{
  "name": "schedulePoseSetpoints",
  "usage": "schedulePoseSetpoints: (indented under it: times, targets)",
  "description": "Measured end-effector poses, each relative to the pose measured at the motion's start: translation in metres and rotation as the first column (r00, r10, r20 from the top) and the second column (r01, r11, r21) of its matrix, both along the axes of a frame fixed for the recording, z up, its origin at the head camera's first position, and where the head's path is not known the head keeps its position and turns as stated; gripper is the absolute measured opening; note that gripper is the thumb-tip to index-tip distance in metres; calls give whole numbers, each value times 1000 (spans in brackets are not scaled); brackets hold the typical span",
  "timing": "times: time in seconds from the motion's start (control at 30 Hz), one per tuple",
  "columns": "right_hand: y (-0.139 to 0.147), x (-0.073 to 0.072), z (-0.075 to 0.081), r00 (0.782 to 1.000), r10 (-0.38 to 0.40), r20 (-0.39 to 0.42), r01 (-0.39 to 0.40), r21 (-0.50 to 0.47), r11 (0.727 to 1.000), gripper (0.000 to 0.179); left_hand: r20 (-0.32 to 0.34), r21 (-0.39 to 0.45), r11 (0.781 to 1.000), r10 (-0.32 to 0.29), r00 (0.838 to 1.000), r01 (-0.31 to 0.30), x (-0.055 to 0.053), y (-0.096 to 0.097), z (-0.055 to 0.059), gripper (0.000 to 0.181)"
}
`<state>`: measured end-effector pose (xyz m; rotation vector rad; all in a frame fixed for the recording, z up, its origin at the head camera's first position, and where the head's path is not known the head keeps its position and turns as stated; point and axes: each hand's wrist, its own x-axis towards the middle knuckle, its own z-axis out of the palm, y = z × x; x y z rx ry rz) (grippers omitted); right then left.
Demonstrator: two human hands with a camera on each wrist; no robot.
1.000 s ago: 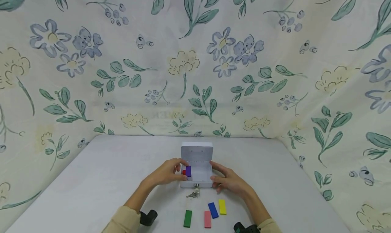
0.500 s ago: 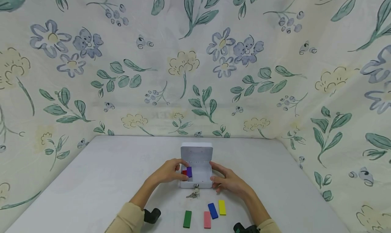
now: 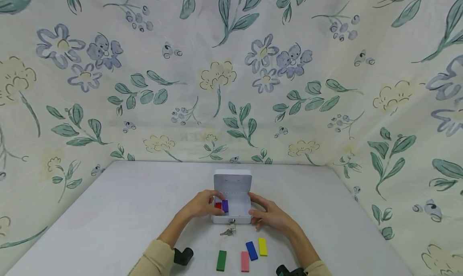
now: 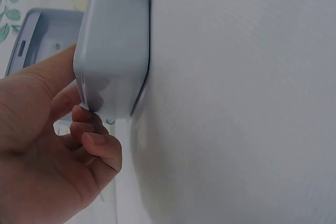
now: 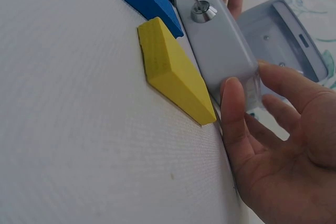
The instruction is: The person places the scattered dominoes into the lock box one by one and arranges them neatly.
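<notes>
A small white metal cash box point(image 3: 242, 219) stands on the table with its lid point(image 3: 232, 181) raised. My left hand point(image 3: 200, 203) reaches over the box's left wall, thumb and index finger pinching a purple block point(image 3: 225, 206) inside. Just left of it in the box is a red block point(image 3: 218, 205), partly covered by the fingers. On the opposite side, my right hand point(image 3: 269, 213) grips the box's right end, its fingers spread along the rim and outer wall. The right wrist view shows fingertips touching the box's corner point(image 5: 252, 85). Neither block appears in the left wrist view.
Keys point(image 3: 228, 232) hang from the lock at the box's front. Nearer to me lie a green block point(image 3: 221, 260), a pink block point(image 3: 245, 262), a blue block point(image 3: 251, 251) and a yellow block point(image 3: 262, 247). Behind the white table point(image 3: 152, 179) hangs a floral cloth point(image 3: 217, 119).
My left hand has shifted a little to the right, carrying the purple block slightly right and toward the box's front, beside the red block. The right hand stays on the box.
</notes>
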<state>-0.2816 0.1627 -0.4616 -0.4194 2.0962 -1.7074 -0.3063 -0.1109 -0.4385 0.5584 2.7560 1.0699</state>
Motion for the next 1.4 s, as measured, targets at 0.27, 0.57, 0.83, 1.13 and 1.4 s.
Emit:
schedulePoseSetpoints:
  times: [0.27, 0.57, 0.83, 1.13, 1.4]
  targets:
    - [0, 0, 0, 1000, 2, -5, -2, 10, 1000, 69, -11, -9, 1000, 7, 1000, -7, 1, 2, -1, 38]
    - [1, 1, 2, 1000, 11, -3, -11, -7, 1000, 68, 20, -26, 999, 43, 999, -43, 2, 5, 2, 35]
    - [1, 1, 3, 1000, 21, 0, -21, -10, 1000, 69, 6, -54, 996, 70, 998, -70, 2, 5, 1, 33]
    - [-1, 1, 3, 1000, 10, -4, -10, -6, 1000, 69, -1, -84, 993, 78, 997, -78, 2, 5, 1, 33]
    - [-1, 1, 0, 1000, 9, 12, -9, -9, 1000, 70, 19, -92, 993, 79, 997, -77, 3, 5, 3, 34]
